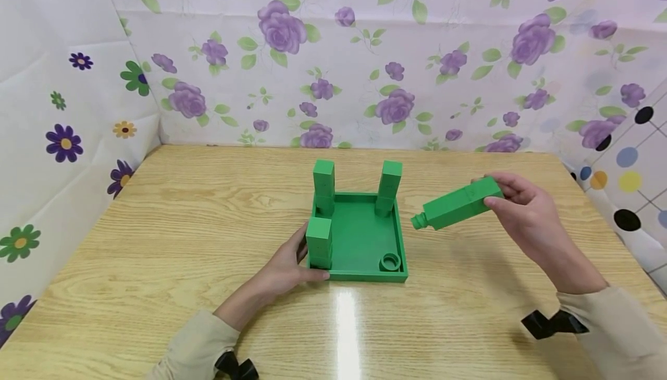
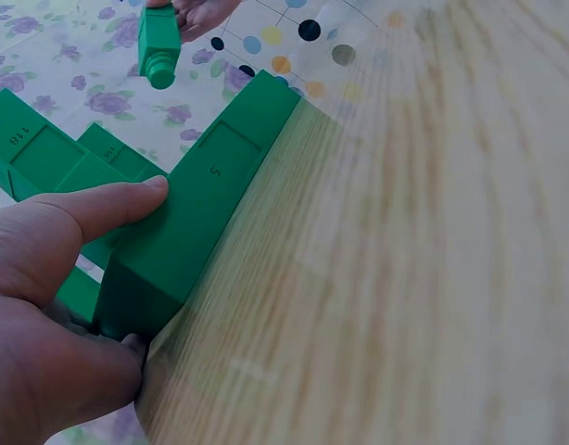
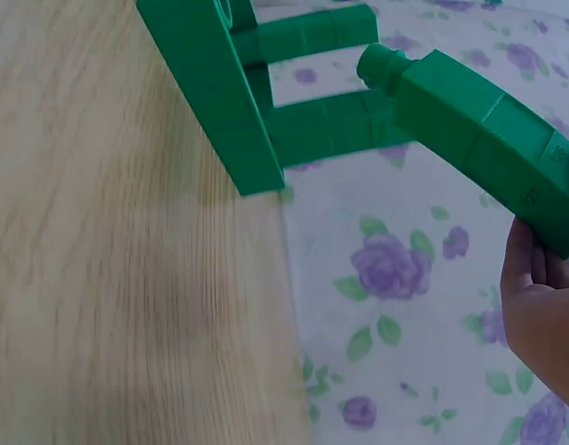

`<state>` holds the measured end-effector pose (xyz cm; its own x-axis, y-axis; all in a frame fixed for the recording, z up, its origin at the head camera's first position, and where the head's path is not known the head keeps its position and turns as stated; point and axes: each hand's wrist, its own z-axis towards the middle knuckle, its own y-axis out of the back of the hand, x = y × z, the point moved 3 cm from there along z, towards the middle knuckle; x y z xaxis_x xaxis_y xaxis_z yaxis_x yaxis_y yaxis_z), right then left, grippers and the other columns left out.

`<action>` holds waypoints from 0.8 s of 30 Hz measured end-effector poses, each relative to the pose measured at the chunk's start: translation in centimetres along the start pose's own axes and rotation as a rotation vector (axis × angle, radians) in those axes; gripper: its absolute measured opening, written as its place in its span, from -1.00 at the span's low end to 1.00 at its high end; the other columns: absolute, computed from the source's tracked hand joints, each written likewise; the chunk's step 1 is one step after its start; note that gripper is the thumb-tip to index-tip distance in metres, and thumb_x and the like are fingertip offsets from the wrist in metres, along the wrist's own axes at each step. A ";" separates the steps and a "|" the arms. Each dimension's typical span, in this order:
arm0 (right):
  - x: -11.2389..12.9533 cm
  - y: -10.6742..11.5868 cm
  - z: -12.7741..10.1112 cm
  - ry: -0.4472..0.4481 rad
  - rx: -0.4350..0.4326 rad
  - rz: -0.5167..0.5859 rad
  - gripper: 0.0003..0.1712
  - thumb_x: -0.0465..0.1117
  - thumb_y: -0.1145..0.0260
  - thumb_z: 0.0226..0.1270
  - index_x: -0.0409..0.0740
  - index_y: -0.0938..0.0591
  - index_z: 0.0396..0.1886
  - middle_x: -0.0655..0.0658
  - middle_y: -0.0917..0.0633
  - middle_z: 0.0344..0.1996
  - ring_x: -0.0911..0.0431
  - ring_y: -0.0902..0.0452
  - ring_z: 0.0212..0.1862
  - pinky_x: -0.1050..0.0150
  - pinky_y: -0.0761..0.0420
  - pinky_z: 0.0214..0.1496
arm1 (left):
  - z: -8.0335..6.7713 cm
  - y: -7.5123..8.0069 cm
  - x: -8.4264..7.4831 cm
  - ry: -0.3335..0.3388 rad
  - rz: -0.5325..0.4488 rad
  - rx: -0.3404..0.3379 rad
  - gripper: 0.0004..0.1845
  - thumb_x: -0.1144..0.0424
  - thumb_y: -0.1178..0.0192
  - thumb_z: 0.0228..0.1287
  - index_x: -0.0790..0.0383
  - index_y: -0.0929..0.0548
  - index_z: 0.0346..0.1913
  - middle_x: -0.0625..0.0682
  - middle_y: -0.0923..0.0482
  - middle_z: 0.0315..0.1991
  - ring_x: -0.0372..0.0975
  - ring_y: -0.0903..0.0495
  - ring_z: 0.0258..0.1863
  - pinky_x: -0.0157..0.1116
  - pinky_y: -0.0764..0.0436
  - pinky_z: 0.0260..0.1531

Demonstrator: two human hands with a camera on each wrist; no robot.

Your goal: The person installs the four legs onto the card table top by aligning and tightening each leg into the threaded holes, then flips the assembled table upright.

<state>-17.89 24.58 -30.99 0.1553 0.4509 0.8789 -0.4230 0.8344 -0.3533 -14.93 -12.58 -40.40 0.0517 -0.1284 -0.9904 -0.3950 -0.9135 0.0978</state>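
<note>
A square green tray [image 1: 365, 276] lies on the table with a raised rim. Three square green posts stand upright in its corners: a front left post [image 1: 319, 241], a back left post [image 1: 324, 186] and a back right post [image 1: 388, 187]. In the front right corner is a round socket [image 1: 389, 262]. My left hand [image 1: 283, 270] grips the tray's front left corner, thumb on the front rim. Right of the tray, my right hand [image 1: 526, 212] holds a loose green post [image 1: 461, 201] in the air by one end. Its narrow threaded tip [image 3: 382, 67] points toward the tray.
The wooden table [image 1: 208, 212] carries the tray near its middle. A flowered cloth [image 1: 344, 79] hangs behind the far edge. More patterned cloth stands at the left [image 1: 62, 136] and right sides. Black bands [image 1: 553, 323] sit on both sleeves.
</note>
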 end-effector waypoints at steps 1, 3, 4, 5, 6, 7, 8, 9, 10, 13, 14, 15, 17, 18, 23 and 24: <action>-0.1 -0.4 0.1 -0.007 0.001 -0.011 -0.57 -0.68 0.11 0.25 -0.47 -0.40 0.10 -0.25 -0.57 -0.04 0.03 -0.49 0.00 0.31 -0.38 0.06 | 0.0 0.0 0.0 -0.001 -0.001 0.000 0.14 0.46 -0.41 -0.14 0.04 0.13 0.43 -0.03 0.01 0.35 -0.15 0.05 0.33 -0.10 -0.07 0.21; -0.4 -1.0 0.2 -0.023 -0.002 -0.031 -0.57 -0.66 0.08 0.26 -0.45 -0.40 0.11 -0.23 -0.57 -0.04 0.04 -0.48 0.02 0.31 -0.36 0.08 | 0.0 0.0 0.0 -0.005 -0.006 0.001 0.14 0.46 -0.41 -0.15 0.03 0.12 0.43 -0.04 -0.01 0.34 -0.16 0.04 0.33 -0.10 -0.08 0.20; -0.5 -1.3 0.3 -0.029 -0.002 -0.041 -0.57 -0.65 0.08 0.26 -0.45 -0.39 0.12 -0.23 -0.57 -0.03 0.04 -0.47 0.03 0.31 -0.34 0.09 | 0.0 0.0 0.0 -0.006 -0.009 0.000 0.14 0.46 -0.41 -0.15 0.03 0.11 0.43 -0.04 -0.02 0.34 -0.16 0.03 0.32 -0.10 -0.08 0.20; -0.6 -1.6 0.4 -0.030 0.001 -0.053 -0.57 -0.63 0.07 0.27 -0.45 -0.39 0.13 -0.22 -0.57 -0.03 0.04 -0.46 0.05 0.30 -0.33 0.10 | 0.0 0.0 0.0 -0.007 -0.011 -0.001 0.13 0.46 -0.41 -0.15 0.02 0.11 0.43 -0.05 -0.03 0.33 -0.17 0.02 0.32 -0.10 -0.08 0.20; -0.7 -1.9 0.5 -0.031 0.006 -0.065 -0.57 -0.62 0.06 0.27 -0.45 -0.39 0.14 -0.21 -0.57 -0.02 0.05 -0.46 0.05 0.30 -0.32 0.11 | 0.0 0.0 0.0 -0.009 -0.014 0.000 0.13 0.46 -0.41 -0.15 0.01 0.10 0.43 -0.05 -0.04 0.33 -0.17 0.02 0.32 -0.10 -0.09 0.20; -0.8 -2.1 0.6 -0.033 0.006 -0.079 -0.57 -0.62 0.05 0.28 -0.45 -0.39 0.14 -0.20 -0.57 -0.03 0.05 -0.45 0.06 0.30 -0.31 0.12 | 0.0 0.0 -0.1 -0.010 -0.015 0.000 0.13 0.46 -0.41 -0.15 0.01 0.09 0.43 -0.05 -0.04 0.33 -0.17 0.01 0.32 -0.10 -0.09 0.19; -0.9 -2.4 0.7 -0.034 0.010 -0.087 -0.57 -0.61 0.04 0.28 -0.45 -0.39 0.14 -0.19 -0.57 -0.03 0.06 -0.45 0.06 0.30 -0.31 0.12 | 0.0 0.0 -0.1 -0.010 -0.015 0.000 0.12 0.46 -0.41 -0.15 0.00 0.09 0.42 -0.05 -0.05 0.33 -0.18 0.01 0.32 -0.10 -0.09 0.19; -1.0 -2.7 0.8 -0.033 0.013 -0.098 -0.57 -0.61 0.03 0.27 -0.45 -0.40 0.14 -0.18 -0.57 -0.04 0.06 -0.46 0.05 0.29 -0.32 0.12 | 0.0 0.0 -0.1 -0.010 -0.015 0.000 0.12 0.46 -0.41 -0.15 0.00 0.09 0.42 -0.05 -0.05 0.32 -0.18 0.01 0.32 -0.10 -0.10 0.19; -1.1 -3.0 0.9 -0.031 0.018 -0.112 -0.58 -0.61 0.02 0.26 -0.44 -0.41 0.13 -0.17 -0.58 -0.05 0.06 -0.47 0.04 0.30 -0.34 0.11 | 0.0 0.0 0.0 -0.009 -0.015 0.000 0.12 0.46 -0.41 -0.15 0.00 0.09 0.42 -0.05 -0.05 0.32 -0.18 0.01 0.32 -0.10 -0.10 0.19; -1.4 -3.9 1.2 -0.034 0.022 -0.161 -0.59 -0.61 -0.05 0.23 -0.43 -0.45 0.09 -0.15 -0.60 -0.09 0.06 -0.50 -0.02 0.31 -0.41 0.04 | 0.0 0.0 0.0 -0.009 -0.013 -0.001 0.13 0.46 -0.41 -0.15 0.01 0.09 0.43 -0.05 -0.04 0.33 -0.17 0.00 0.32 -0.10 -0.10 0.19; -1.4 -4.2 1.2 -0.040 0.021 -0.184 -0.59 -0.60 -0.08 0.21 -0.43 -0.46 0.08 -0.15 -0.60 -0.09 0.06 -0.51 -0.04 0.31 -0.45 0.01 | 0.0 0.0 0.0 -0.010 -0.013 -0.001 0.13 0.47 -0.41 -0.15 0.01 0.09 0.43 -0.05 -0.04 0.33 -0.18 0.00 0.32 -0.10 -0.10 0.19; -1.4 -4.6 1.3 -0.047 0.022 -0.215 -0.59 -0.59 -0.11 0.19 -0.42 -0.47 0.07 -0.15 -0.61 -0.10 0.05 -0.52 -0.06 0.31 -0.47 -0.03 | 0.0 0.0 0.0 -0.011 -0.013 -0.001 0.13 0.47 -0.41 -0.15 0.01 0.09 0.43 -0.05 -0.03 0.33 -0.18 0.00 0.32 -0.10 -0.10 0.19; -1.5 -5.2 1.4 -0.076 0.013 -0.301 -0.60 -0.55 -0.19 0.15 -0.40 -0.50 0.04 -0.14 -0.62 -0.11 0.05 -0.53 -0.09 0.30 -0.51 -0.09 | 0.1 0.0 0.1 -0.012 -0.013 0.001 0.13 0.47 -0.42 -0.16 0.00 0.10 0.43 -0.05 -0.03 0.33 -0.18 0.00 0.32 -0.11 -0.10 0.19; -1.6 -5.5 1.5 -0.098 0.008 -0.355 -0.59 -0.53 -0.23 0.13 -0.36 -0.52 0.03 -0.13 -0.62 -0.12 0.05 -0.54 -0.11 0.29 -0.52 -0.13 | 0.1 0.0 0.1 -0.012 -0.013 0.001 0.14 0.46 -0.42 -0.16 0.00 0.10 0.43 -0.05 -0.03 0.33 -0.18 0.00 0.32 -0.10 -0.10 0.19; -2.1 -6.8 1.7 -0.205 0.030 -0.620 -0.54 -0.33 -0.39 0.05 -0.26 -0.56 0.01 -0.09 -0.63 -0.14 0.02 -0.57 -0.21 0.20 -0.56 -0.23 | 0.1 0.0 0.1 -0.008 -0.013 0.002 0.13 0.46 -0.41 -0.15 -0.01 0.10 0.43 -0.05 -0.04 0.33 -0.19 0.01 0.32 -0.10 -0.11 0.18; -2.2 -7.1 1.7 -0.222 0.041 -0.662 -0.54 -0.29 -0.41 0.04 -0.22 -0.58 0.01 -0.09 -0.63 -0.15 0.01 -0.57 -0.23 0.19 -0.56 -0.24 | 0.0 0.0 0.1 -0.008 -0.013 0.003 0.13 0.46 -0.41 -0.15 -0.01 0.10 0.43 -0.05 -0.04 0.33 -0.19 0.01 0.32 -0.10 -0.12 0.18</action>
<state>-16.74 17.14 -29.88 0.2080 -0.2275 0.9513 -0.3365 0.8966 0.2880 -14.96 -12.55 -40.47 0.0496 -0.1133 -0.9923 -0.3967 -0.9141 0.0845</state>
